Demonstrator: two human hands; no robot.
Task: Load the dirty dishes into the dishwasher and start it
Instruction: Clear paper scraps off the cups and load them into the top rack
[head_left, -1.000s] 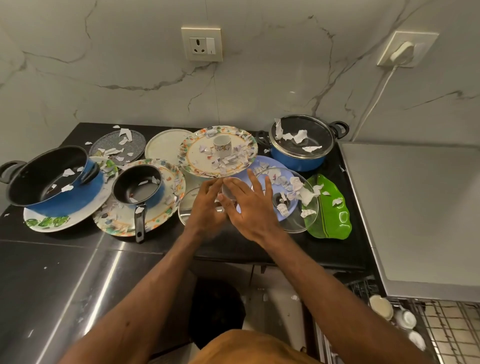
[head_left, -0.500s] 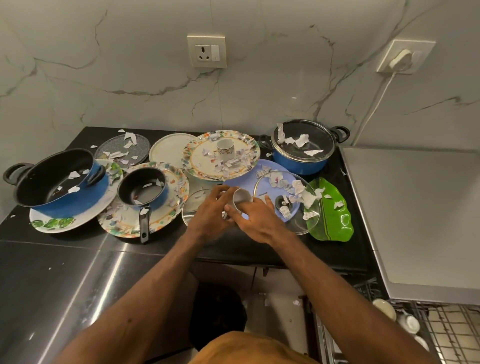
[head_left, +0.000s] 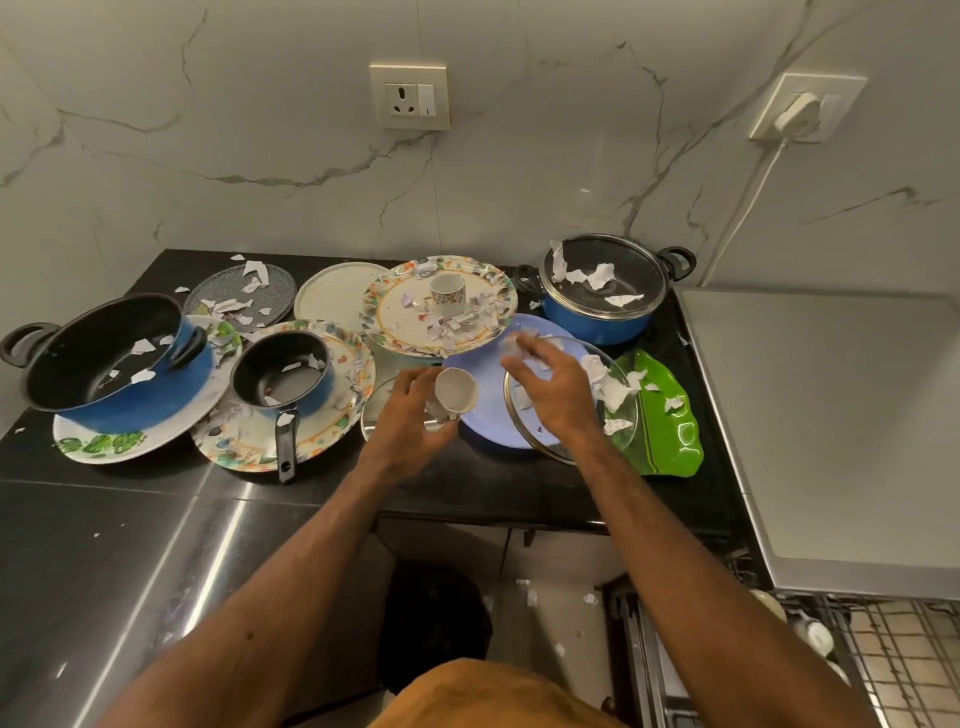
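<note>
My left hand (head_left: 408, 426) grips a small white cup (head_left: 456, 392), tipped on its side with its mouth toward the camera. My right hand (head_left: 550, 395) hovers with fingers spread over a glass lid (head_left: 623, 415) that lies on a blue plate (head_left: 485, 426). Its fingertips look blurred and may hold paper scraps. A second patterned cup (head_left: 447, 294) stands upright on a floral plate (head_left: 395, 306) strewn with torn paper. The open dishwasher rack (head_left: 893, 654) shows at the bottom right with white cups in it.
On the black counter sit a big blue pot (head_left: 111, 358) on a plate, a small blue saucepan (head_left: 283, 376) on a floral plate, a lidded blue pot (head_left: 602, 296) and a green leaf dish (head_left: 665, 421). A grey appliance top (head_left: 831, 415) lies to the right.
My left hand has taken the white cup and tipped it on its side. My right hand let go of it and moved right, over the glass lid.
</note>
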